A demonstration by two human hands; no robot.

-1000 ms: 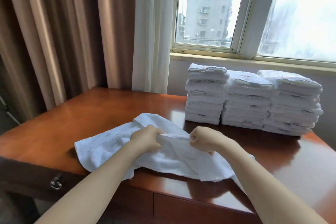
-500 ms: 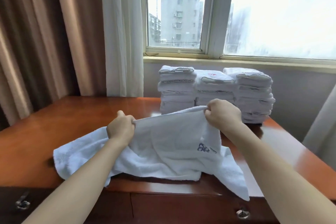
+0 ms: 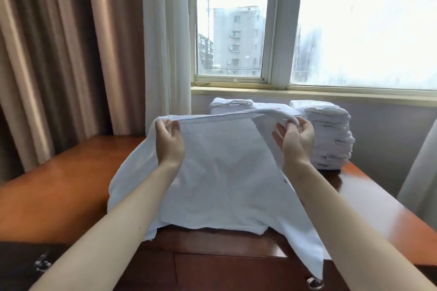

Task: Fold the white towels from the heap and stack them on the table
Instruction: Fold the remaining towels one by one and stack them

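A white towel point(image 3: 224, 172) hangs spread out in front of me, lifted above the wooden table point(image 3: 59, 191). My left hand point(image 3: 169, 142) pinches its top edge on the left. My right hand point(image 3: 295, 139) grips the same edge on the right, so the edge is stretched taut between them. The towel's lower part drapes down over the table's front edge, one corner hanging low on the right. Behind it, stacks of folded white towels point(image 3: 328, 134) stand against the wall under the window; the raised towel hides most of the left stacks.
Brown curtains point(image 3: 59, 54) and a white sheer curtain point(image 3: 165, 38) hang at the left. The window sill point(image 3: 307, 94) runs behind the stacks. Drawer fronts with metal pulls point(image 3: 314, 282) sit below the table's front edge. Another pale curtain point(image 3: 423, 177) is at the far right.
Both hands have raised the towel off the table and moved apart, pulling its top edge straight. The view has tilted up, and the lifted towel now covers more of the stacks.
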